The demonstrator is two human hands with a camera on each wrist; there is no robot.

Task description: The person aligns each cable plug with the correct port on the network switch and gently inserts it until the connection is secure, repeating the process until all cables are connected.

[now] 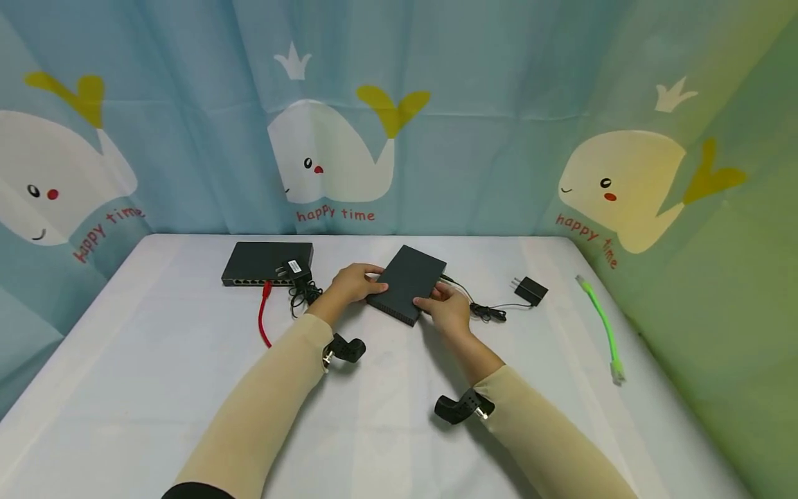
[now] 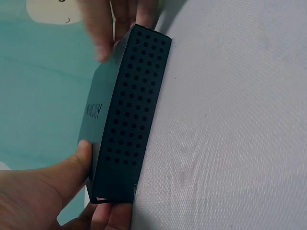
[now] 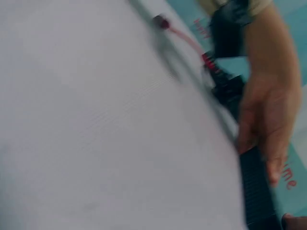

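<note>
Both hands hold a flat black network switch [image 1: 408, 277] that sits turned at an angle over the middle of the white table. My left hand [image 1: 352, 283] grips its left edge, thumb on top and fingers beneath. At the near right corner my right hand [image 1: 450, 310] pinches the edge, with the thumb on the top face. The left wrist view shows the switch's vented side [image 2: 132, 105], full of round holes, close over the tabletop. A black power cord [image 1: 488, 313] runs from the switch's right side to a plug adapter [image 1: 531, 291].
Back left lies another black switch [image 1: 268, 256] with a row of ports; a red network cable [image 1: 262, 319] is at its front. A second adapter [image 1: 296, 269] with a bundled cord overlaps that switch. On the right lies a short green network cable [image 1: 603, 326]. A whale-print curtain [image 1: 486, 138] hangs behind the table.
</note>
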